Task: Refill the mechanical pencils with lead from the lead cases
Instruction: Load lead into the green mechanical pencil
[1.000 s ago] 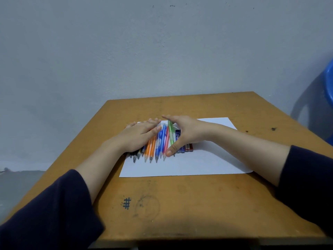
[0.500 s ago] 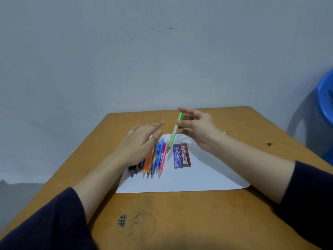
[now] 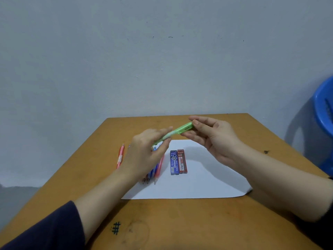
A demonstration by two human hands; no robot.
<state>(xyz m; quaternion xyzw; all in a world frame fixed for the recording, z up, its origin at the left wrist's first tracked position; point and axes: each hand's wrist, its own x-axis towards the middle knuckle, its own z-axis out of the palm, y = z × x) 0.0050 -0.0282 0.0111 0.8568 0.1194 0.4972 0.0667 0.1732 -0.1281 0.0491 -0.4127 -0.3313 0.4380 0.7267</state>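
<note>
A green mechanical pencil (image 3: 177,131) is held in the air above the white paper (image 3: 194,183), tilted up to the right. My left hand (image 3: 146,156) grips its lower tip end. My right hand (image 3: 214,136) pinches its upper cap end between thumb and fingers. On the paper lie a blue lead case (image 3: 174,162) and a red lead case (image 3: 182,161), side by side. Several coloured pencils (image 3: 157,170) lie in a row under my left hand, mostly hidden by it. One orange-red pencil (image 3: 120,158) lies alone on the table to the left.
The wooden table (image 3: 180,222) has a black hash mark (image 3: 116,228) near its front edge. A blue plastic chair (image 3: 324,114) stands at the right beside the table. A grey wall rises behind.
My right hand lifted the green pencil out of the row and raised it. My left hand left the row and took hold of the pencil's lower end. The camera tilted, showing the table lower.
</note>
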